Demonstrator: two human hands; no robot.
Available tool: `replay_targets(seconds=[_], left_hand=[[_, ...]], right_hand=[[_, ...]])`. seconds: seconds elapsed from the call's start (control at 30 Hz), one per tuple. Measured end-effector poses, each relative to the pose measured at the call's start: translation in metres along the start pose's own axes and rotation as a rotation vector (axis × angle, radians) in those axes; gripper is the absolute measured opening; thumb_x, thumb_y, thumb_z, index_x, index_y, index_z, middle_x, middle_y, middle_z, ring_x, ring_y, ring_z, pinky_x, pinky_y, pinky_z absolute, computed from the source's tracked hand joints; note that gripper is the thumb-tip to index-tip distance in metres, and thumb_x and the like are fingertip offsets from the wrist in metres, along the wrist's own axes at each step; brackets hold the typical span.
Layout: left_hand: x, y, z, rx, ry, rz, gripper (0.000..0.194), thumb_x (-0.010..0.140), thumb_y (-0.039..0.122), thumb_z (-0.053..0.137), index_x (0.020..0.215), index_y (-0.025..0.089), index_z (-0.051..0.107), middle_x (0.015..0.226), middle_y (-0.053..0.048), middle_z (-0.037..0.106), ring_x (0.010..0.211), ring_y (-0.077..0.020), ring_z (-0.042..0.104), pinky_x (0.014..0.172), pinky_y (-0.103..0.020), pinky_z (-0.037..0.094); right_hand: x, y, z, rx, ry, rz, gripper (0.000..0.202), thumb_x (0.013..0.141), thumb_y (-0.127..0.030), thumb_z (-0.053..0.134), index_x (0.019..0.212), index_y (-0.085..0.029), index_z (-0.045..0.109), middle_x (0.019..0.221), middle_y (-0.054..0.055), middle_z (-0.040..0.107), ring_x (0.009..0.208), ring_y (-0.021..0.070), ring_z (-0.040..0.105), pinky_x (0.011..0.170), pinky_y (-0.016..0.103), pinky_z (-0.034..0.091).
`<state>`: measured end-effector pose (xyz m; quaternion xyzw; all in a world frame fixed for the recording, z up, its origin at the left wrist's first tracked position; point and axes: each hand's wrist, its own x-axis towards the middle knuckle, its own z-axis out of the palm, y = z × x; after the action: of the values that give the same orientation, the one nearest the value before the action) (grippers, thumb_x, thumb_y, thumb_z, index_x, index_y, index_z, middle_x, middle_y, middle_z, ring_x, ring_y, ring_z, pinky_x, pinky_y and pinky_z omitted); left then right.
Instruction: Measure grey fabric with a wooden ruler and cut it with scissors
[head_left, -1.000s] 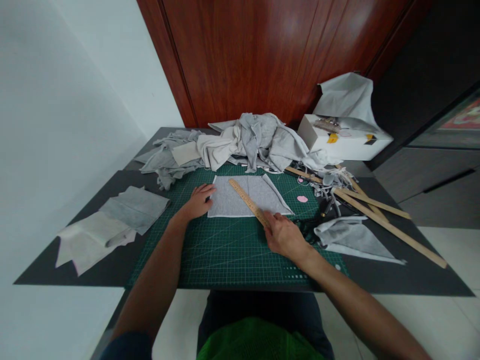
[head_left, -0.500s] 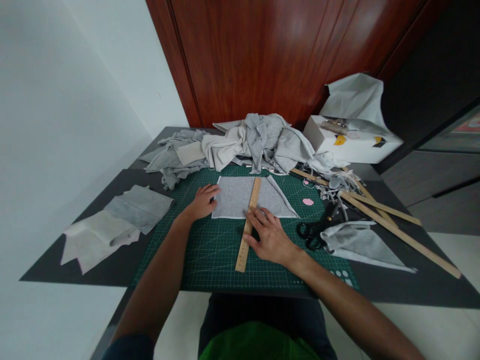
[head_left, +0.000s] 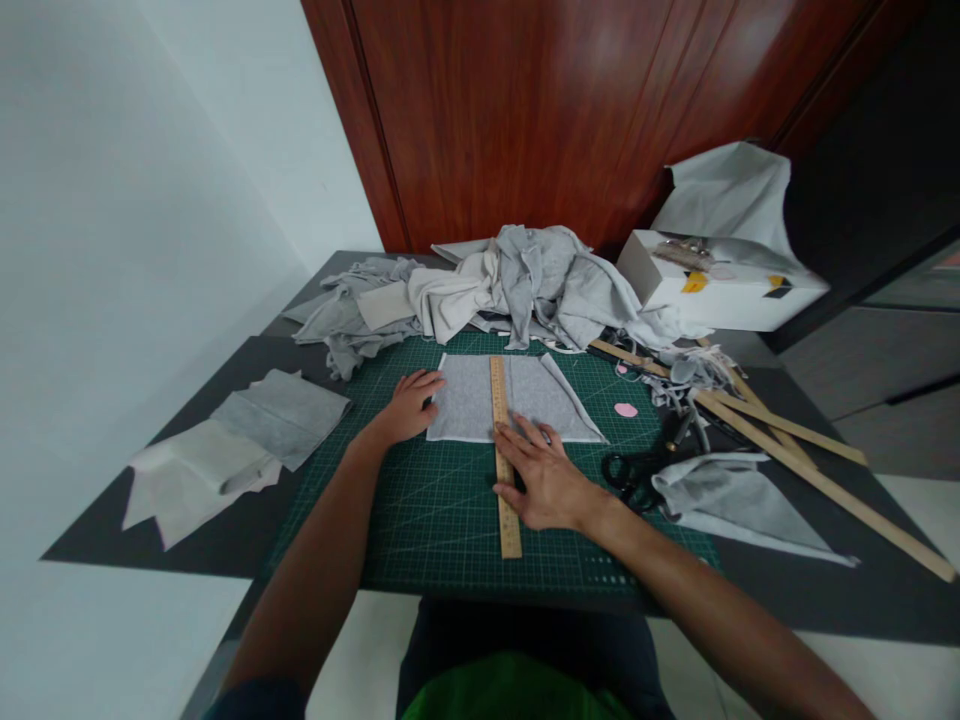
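Note:
A grey piece of fabric (head_left: 465,395) with a slanted right side lies flat on the green cutting mat (head_left: 427,520). Across it, running toward my body, is a wooden ruler (head_left: 510,530). My right hand (head_left: 544,480) has its fingertips and thumb on the ruler, holding it near the fabric's front edge. A small dark bit shows by the right hand's fingers, too small to name. My left hand (head_left: 409,408) rests with fingers stretched out at the fabric's left edge. Black-handled scissors (head_left: 619,472) lie to the right of my right hand, partly under folded grey cloth (head_left: 720,495).
Crumpled grey and white fabric (head_left: 525,285) is heaped along the back. Cut cloth pieces (head_left: 247,430) lie at left. Wooden strips (head_left: 825,490) and fabric scraps (head_left: 694,370) lie at right, near a pink paper piece (head_left: 625,410). A white box (head_left: 727,295) stands behind.
The ruler has turned: its far end has swung left and its near end right, so it now lies closer to straight. My right hand has moved with it; my left hand stays at the fabric's edge.

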<state>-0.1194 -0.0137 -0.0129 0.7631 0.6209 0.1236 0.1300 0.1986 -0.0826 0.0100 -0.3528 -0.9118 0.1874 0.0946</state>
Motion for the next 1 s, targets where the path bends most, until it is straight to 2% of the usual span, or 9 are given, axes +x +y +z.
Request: replay_targets(seconds=[0.33,0.43,0.57,0.63,0.7,0.83,1.0], left_hand=[[-0.001,0.000,-0.002,-0.002,-0.017,0.004,0.061,0.090,0.022,0.050,0.151,0.026,0.057,0.166,-0.006,0.046,0.159,-0.0320,0.030,0.129,-0.062,0.019],[-0.001,0.000,-0.002,-0.002,-0.014,0.013,0.060,0.091,0.023,0.050,0.151,0.026,0.057,0.166,-0.006,0.046,0.158,-0.0327,0.031,0.129,-0.063,0.019],[-0.001,-0.003,0.000,-0.007,-0.008,0.011,0.060,0.091,0.025,0.051,0.151,0.027,0.057,0.165,-0.006,0.047,0.158,-0.0330,0.031,0.129,-0.062,0.020],[0.000,-0.005,0.001,-0.013,-0.011,0.011,0.061,0.090,0.025,0.052,0.151,0.027,0.057,0.165,-0.005,0.047,0.158,-0.0329,0.031,0.129,-0.062,0.021],[0.000,-0.007,0.001,-0.021,-0.007,0.019,0.062,0.089,0.025,0.052,0.151,0.028,0.057,0.165,-0.005,0.047,0.158,-0.0325,0.032,0.129,-0.062,0.021],[0.000,-0.009,0.002,-0.025,0.005,0.025,0.062,0.089,0.024,0.052,0.151,0.027,0.057,0.164,-0.005,0.048,0.158,-0.0314,0.032,0.129,-0.060,0.022],[0.001,-0.010,0.003,-0.008,-0.008,0.019,0.060,0.091,0.026,0.050,0.151,0.026,0.056,0.165,-0.005,0.047,0.158,-0.0309,0.031,0.130,-0.058,0.020]], right_hand=[[0.003,-0.001,0.007,0.032,0.068,0.007,0.076,0.093,-0.039,0.062,0.161,-0.012,0.043,0.170,0.016,0.037,0.161,0.0399,0.015,0.127,0.065,0.013],[0.003,0.001,0.007,0.057,0.121,-0.016,0.073,0.094,-0.040,0.062,0.159,-0.012,0.046,0.168,0.016,0.041,0.159,0.0410,0.018,0.125,0.066,0.017],[0.000,0.009,0.004,0.131,0.333,-0.024,0.053,0.097,-0.030,0.056,0.147,-0.014,0.058,0.153,0.015,0.059,0.148,0.0371,0.037,0.120,0.060,0.033],[-0.001,0.018,0.002,0.162,0.457,0.034,0.044,0.095,-0.019,0.053,0.137,-0.017,0.067,0.136,0.014,0.069,0.134,0.0348,0.049,0.115,0.058,0.039],[-0.002,0.029,-0.001,0.175,0.526,0.096,0.042,0.090,-0.010,0.051,0.124,-0.019,0.075,0.119,0.013,0.074,0.119,0.0335,0.055,0.109,0.056,0.044],[-0.003,0.045,-0.003,0.163,0.543,0.130,0.042,0.084,-0.004,0.051,0.107,-0.020,0.082,0.105,0.012,0.077,0.103,0.0315,0.057,0.101,0.055,0.049],[-0.003,0.041,0.000,0.186,0.492,0.069,0.044,0.083,-0.002,0.052,0.106,-0.021,0.084,0.105,0.012,0.076,0.107,0.0310,0.056,0.099,0.051,0.052]])
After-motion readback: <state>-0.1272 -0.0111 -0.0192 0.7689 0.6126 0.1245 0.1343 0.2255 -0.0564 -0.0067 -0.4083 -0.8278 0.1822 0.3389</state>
